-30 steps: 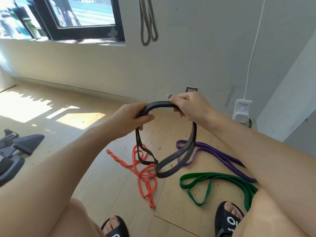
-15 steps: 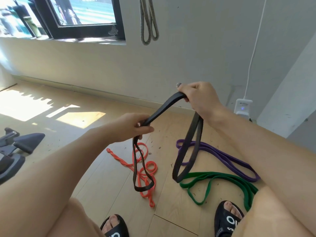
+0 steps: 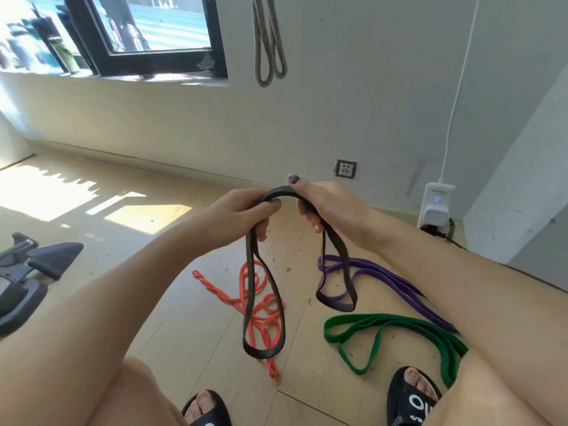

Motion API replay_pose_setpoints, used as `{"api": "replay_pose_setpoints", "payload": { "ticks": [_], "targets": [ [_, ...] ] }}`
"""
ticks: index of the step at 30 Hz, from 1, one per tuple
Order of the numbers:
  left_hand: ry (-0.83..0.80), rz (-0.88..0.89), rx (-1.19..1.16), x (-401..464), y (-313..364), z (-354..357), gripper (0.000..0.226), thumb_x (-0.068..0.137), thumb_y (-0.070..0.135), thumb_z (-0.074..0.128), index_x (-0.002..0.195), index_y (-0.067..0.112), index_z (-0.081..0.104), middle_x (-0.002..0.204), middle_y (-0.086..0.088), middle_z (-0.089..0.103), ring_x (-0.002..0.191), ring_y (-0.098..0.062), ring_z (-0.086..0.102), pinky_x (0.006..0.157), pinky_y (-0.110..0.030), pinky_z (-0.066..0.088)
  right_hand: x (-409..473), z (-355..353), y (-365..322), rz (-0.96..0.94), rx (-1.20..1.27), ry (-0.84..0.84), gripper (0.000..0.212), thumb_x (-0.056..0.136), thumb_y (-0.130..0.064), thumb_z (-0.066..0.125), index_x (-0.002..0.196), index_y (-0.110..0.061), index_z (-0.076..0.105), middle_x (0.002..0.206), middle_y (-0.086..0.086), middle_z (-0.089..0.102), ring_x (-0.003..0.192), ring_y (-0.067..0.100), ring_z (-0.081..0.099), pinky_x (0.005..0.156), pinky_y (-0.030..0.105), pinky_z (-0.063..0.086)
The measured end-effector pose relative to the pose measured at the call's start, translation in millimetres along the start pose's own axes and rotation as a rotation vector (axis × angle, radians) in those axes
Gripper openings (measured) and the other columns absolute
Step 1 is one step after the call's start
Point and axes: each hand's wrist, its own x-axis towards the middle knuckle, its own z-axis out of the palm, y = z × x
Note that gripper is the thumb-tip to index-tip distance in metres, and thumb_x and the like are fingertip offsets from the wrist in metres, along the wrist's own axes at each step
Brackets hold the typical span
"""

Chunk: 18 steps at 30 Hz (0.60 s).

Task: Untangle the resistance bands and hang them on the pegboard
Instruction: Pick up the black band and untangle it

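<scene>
I hold a black resistance band (image 3: 278, 302) up over the wooden floor. My left hand (image 3: 236, 215) grips its left part and my right hand (image 3: 325, 207) grips its right part, a short arch of band between them. Two loops hang down, a long one under the left hand and a shorter one under the right. On the floor lie a tangled orange band (image 3: 261, 315), a purple band (image 3: 384, 276) and a green band (image 3: 396, 330). A grey band (image 3: 269, 44) hangs on the wall above. No pegboard is in view.
A wall socket (image 3: 345, 169) and a white plug-in device (image 3: 436, 207) with a cable sit low on the wall at right. Dark exercise equipment (image 3: 27, 272) stands at far left. A window (image 3: 138, 29) is upper left. My sandalled feet (image 3: 412, 395) are at the bottom.
My hands spread apart with the right hand raised, then came back close together at one height. The single hanging coil of black band has split into two separate hanging loops.
</scene>
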Motion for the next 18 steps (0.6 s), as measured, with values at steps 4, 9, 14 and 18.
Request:
{"api": "replay_pose_setpoints", "payload": {
  "ticks": [4, 9, 14, 18],
  "targets": [
    [0.063, 0.03, -0.085, 0.4, 7.3, 1.0, 0.024, 0.103, 0.025, 0.057, 0.1, 0.003, 0.065, 0.062, 0.005, 0.05, 0.06, -0.014, 0.053, 0.071, -0.034, 0.055, -2.7, -4.1, 1.7, -0.036, -0.18, -0.032, 0.069, 0.085, -0.082, 0.04, 0.104, -0.02, 0.063, 0.082, -0.002, 0.064, 0.064, 0.006, 0.053, 0.065, 0.028, 0.046],
    [0.04, 0.07, -0.126, -0.8, 10.3, 4.2, 0.022, 0.098, 0.023, 0.064, 0.101, 0.001, 0.067, 0.073, -0.003, 0.061, 0.069, -0.023, 0.062, 0.075, -0.044, 0.059, -1.0, -0.6, 12.8, 0.003, -0.278, -0.085, 0.07, 0.069, -0.081, 0.07, 0.123, -0.037, 0.061, 0.108, -0.007, 0.068, 0.096, 0.007, 0.066, 0.077, 0.028, 0.053],
    [0.037, 0.081, -0.213, -3.4, 14.1, 5.5, 0.022, 0.101, 0.021, 0.06, 0.094, 0.0, 0.063, 0.067, -0.004, 0.059, 0.063, -0.022, 0.059, 0.07, -0.034, 0.055, -1.8, 3.9, 14.2, -0.033, -0.253, -0.131, 0.068, 0.066, -0.052, 0.089, 0.124, -0.035, 0.058, 0.115, -0.008, 0.064, 0.098, 0.004, 0.067, 0.082, 0.029, 0.055],
    [0.044, 0.082, -0.306, -2.7, 19.6, 11.5, 0.038, 0.097, 0.029, 0.063, 0.095, -0.009, 0.058, 0.062, -0.003, 0.053, 0.058, -0.02, 0.053, 0.066, -0.035, 0.052, -3.2, 17.8, 15.2, -0.048, -0.161, -0.158, 0.055, 0.064, -0.036, 0.092, 0.108, -0.037, 0.059, 0.108, -0.015, 0.065, 0.096, 0.0, 0.066, 0.081, 0.028, 0.052]
  ]
}}
